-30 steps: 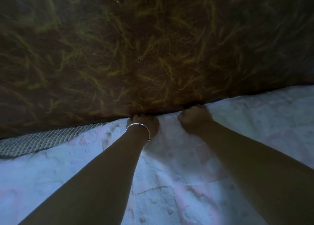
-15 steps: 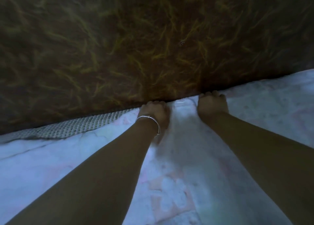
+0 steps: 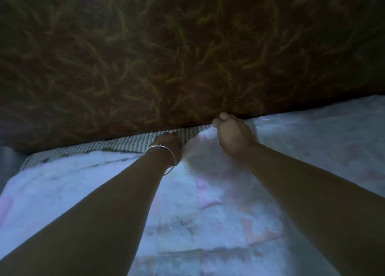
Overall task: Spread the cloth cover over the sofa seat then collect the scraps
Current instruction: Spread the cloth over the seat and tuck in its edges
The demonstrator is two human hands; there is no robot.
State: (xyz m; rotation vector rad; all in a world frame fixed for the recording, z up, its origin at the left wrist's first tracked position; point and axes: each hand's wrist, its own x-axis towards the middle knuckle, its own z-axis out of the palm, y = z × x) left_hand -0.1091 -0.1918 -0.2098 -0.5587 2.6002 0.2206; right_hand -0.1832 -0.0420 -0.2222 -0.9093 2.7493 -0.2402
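The room is dim, and both bare forearms reach forward across a pale white cloth cover with faint pink patches (image 3: 208,223) that lies over the sofa seat and fills the near half of the view. Behind it rises the dark brown sofa backrest with thin yellowish streaks in its fabric (image 3: 187,57). Along the foot of that backrest, on the left, a strip of grey-green woven seat fabric (image 3: 116,145) shows bare where the cover's far edge stops short of the crease. The left hand (image 3: 169,143), with a thin silver bangle (image 3: 161,153) round its wrist, sits at that far edge right where cover meets woven strip; its fingers are tucked downward out of sight, so I cannot tell whether they pinch the cloth or only press on it. The right hand (image 3: 231,133) is just beside it, nearer the backrest, with its fingers curled in narrow and the cover's edge bunched up under them, fingertips touching the base of the backrest. To the right of that hand the cover runs all the way up to the crease. The cloth between the two hands looks blurred and slightly rumpled.
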